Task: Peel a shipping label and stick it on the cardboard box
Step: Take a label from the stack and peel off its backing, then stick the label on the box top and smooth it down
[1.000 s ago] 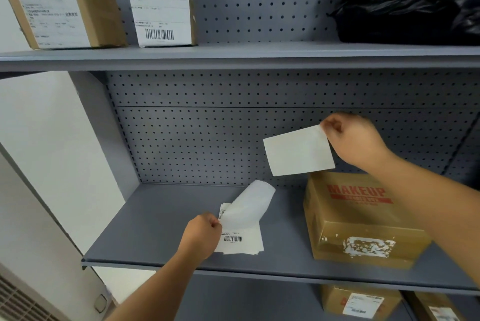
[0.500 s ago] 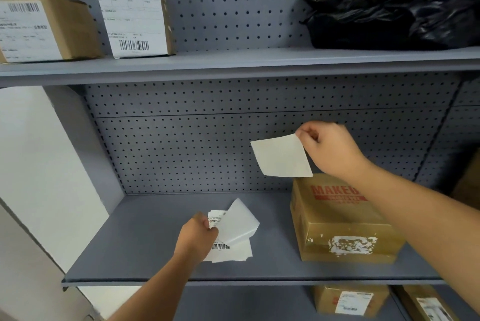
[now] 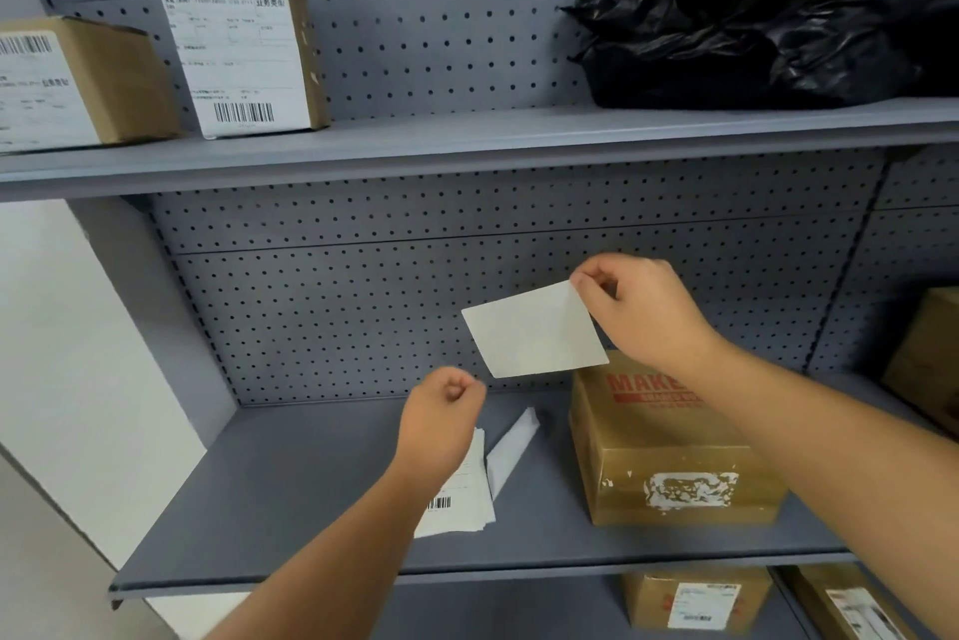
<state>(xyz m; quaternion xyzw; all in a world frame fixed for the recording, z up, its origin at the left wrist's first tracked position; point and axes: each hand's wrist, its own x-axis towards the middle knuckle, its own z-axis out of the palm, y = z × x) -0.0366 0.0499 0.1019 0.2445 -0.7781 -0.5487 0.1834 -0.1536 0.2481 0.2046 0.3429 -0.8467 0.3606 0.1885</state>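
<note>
My right hand (image 3: pixel 641 310) pinches the top corner of a peeled white shipping label (image 3: pixel 534 331), blank side toward me, held in the air above and left of the cardboard box. The cardboard box (image 3: pixel 669 452) with red "MAKEUP" print sits on the middle shelf (image 3: pixel 290 510), a torn white patch on its front. My left hand (image 3: pixel 441 419) hovers as a loose fist over the stack of label sheets (image 3: pixel 459 499), holding nothing. A curled backing sheet (image 3: pixel 511 447) lies on the shelf beside the stack.
Two labelled cardboard boxes (image 3: pixel 244 37) and a black plastic bag (image 3: pixel 768 11) stand on the upper shelf. More labelled boxes (image 3: pixel 695 598) sit on the shelf below. Another box (image 3: pixel 929 354) is at the far right. A pegboard backs the shelves.
My left hand let go of the backing sheet, which now lies on the shelf, and rose toward the label. My right hand still holds the label at about the same height.
</note>
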